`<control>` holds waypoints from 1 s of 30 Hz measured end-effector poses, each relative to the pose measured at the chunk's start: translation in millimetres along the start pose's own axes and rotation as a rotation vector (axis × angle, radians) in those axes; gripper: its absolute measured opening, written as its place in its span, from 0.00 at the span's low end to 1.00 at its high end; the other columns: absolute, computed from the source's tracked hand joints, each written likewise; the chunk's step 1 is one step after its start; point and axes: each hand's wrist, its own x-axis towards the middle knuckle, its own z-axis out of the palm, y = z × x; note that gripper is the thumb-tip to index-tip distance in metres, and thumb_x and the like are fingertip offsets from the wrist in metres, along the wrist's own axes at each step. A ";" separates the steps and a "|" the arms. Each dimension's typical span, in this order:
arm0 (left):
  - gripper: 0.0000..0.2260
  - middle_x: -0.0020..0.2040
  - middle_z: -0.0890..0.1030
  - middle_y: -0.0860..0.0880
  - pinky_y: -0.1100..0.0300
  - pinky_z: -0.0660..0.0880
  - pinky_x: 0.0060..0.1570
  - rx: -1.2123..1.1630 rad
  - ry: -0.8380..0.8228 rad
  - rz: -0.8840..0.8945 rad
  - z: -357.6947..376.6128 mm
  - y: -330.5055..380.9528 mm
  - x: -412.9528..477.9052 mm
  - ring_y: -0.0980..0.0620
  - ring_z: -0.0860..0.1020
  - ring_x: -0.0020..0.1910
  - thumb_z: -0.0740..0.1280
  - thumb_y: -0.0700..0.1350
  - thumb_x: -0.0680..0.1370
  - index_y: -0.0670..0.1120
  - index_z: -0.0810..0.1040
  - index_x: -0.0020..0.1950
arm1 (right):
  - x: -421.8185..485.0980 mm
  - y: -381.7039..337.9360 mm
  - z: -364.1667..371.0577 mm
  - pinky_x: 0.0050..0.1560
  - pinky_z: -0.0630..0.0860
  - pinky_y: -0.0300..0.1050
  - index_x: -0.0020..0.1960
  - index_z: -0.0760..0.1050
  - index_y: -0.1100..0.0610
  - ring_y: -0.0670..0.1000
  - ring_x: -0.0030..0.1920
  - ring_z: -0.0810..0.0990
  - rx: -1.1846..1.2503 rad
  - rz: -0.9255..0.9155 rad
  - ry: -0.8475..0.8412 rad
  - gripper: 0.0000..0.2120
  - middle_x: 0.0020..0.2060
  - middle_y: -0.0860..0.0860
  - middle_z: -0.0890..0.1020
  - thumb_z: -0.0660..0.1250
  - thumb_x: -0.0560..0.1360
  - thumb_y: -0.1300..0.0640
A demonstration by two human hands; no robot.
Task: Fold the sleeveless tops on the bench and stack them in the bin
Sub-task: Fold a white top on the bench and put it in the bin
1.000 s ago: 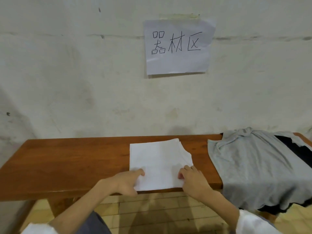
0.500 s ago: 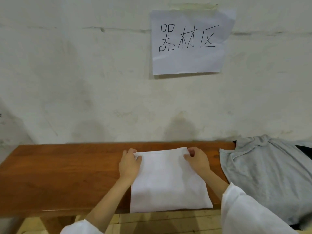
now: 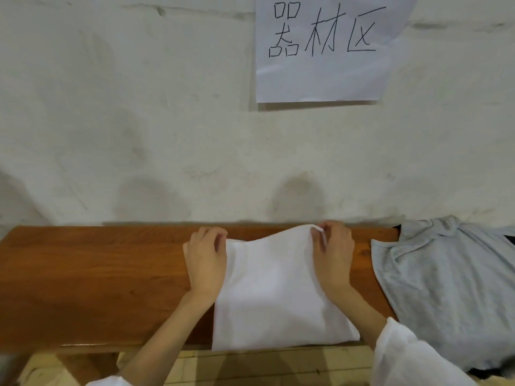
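Observation:
A folded white top [image 3: 278, 291] lies across the middle of the brown wooden bench [image 3: 97, 280], its near edge hanging slightly over the front. My left hand [image 3: 206, 260] pinches the top's far left corner, fingers curled. My right hand [image 3: 333, 254] pinches the far right corner, which is lifted a little off the bench. A grey sleeveless top [image 3: 446, 285] lies spread on the right end of the bench. No bin is in view.
A white wall runs right behind the bench, with a paper sign [image 3: 326, 48] with handwritten characters taped to it. Dark fabric [image 3: 510, 239] peeks out from under the grey top at the right edge. Tiled floor [image 3: 250, 366] shows below the bench.
Both hands moved from the white top's near edge to its far corners. The right hand now lifts the far right corner. The view has moved closer to the wall.

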 end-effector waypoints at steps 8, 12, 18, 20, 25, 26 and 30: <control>0.03 0.41 0.73 0.52 0.54 0.72 0.42 0.096 -0.376 -0.106 15.0 -10.5 8.7 0.48 0.75 0.44 0.67 0.43 0.74 0.47 0.79 0.41 | 9.4 18.7 31.7 0.62 0.68 0.51 0.63 0.70 0.56 0.56 0.62 0.72 -0.489 0.030 -0.361 0.14 0.60 0.54 0.74 0.61 0.79 0.53; 0.04 0.40 0.75 0.50 0.51 0.73 0.40 0.103 -0.303 -0.032 9.7 -8.2 7.8 0.47 0.75 0.40 0.65 0.39 0.76 0.45 0.75 0.41 | -3.1 13.3 28.0 0.61 0.73 0.56 0.61 0.75 0.60 0.60 0.62 0.77 -0.484 -0.283 -0.275 0.21 0.59 0.58 0.79 0.73 0.70 0.59; 0.06 0.40 0.75 0.49 0.53 0.71 0.38 0.051 -0.253 -0.055 9.4 -15.5 16.0 0.46 0.74 0.40 0.62 0.33 0.75 0.43 0.73 0.42 | -17.5 15.9 20.6 0.74 0.39 0.50 0.78 0.50 0.55 0.52 0.77 0.45 -0.579 -0.261 -0.710 0.36 0.77 0.51 0.52 0.30 0.76 0.39; 0.05 0.44 0.75 0.48 0.56 0.69 0.41 0.021 -0.277 -0.118 10.9 -17.2 15.1 0.44 0.76 0.43 0.63 0.33 0.76 0.42 0.76 0.46 | -10.1 12.3 21.0 0.74 0.36 0.50 0.78 0.45 0.55 0.51 0.77 0.41 -0.623 -0.207 -0.745 0.37 0.78 0.51 0.47 0.28 0.76 0.37; 0.13 0.61 0.76 0.42 0.48 0.72 0.57 0.115 -0.224 0.044 -0.1 8.8 -14.8 0.41 0.76 0.57 0.66 0.35 0.75 0.43 0.78 0.58 | -34.3 -11.7 7.2 0.75 0.37 0.48 0.77 0.48 0.59 0.52 0.77 0.46 -0.488 -0.289 -0.574 0.40 0.77 0.53 0.50 0.20 0.74 0.42; 0.14 0.66 0.73 0.45 0.50 0.68 0.65 0.106 -0.303 0.115 -1.9 17.4 -32.5 0.43 0.72 0.65 0.64 0.39 0.78 0.45 0.77 0.62 | -48.6 -16.6 4.7 0.77 0.40 0.48 0.77 0.52 0.60 0.52 0.76 0.51 -0.479 -0.314 -0.605 0.37 0.76 0.53 0.54 0.25 0.77 0.43; 0.23 0.76 0.59 0.50 0.47 0.48 0.74 0.375 -0.572 0.324 4.4 13.1 -89.7 0.45 0.59 0.75 0.46 0.58 0.82 0.53 0.65 0.74 | -90.1 -9.0 5.2 0.71 0.46 0.52 0.76 0.55 0.58 0.56 0.74 0.60 -0.544 -0.302 -0.779 0.33 0.75 0.55 0.61 0.36 0.80 0.38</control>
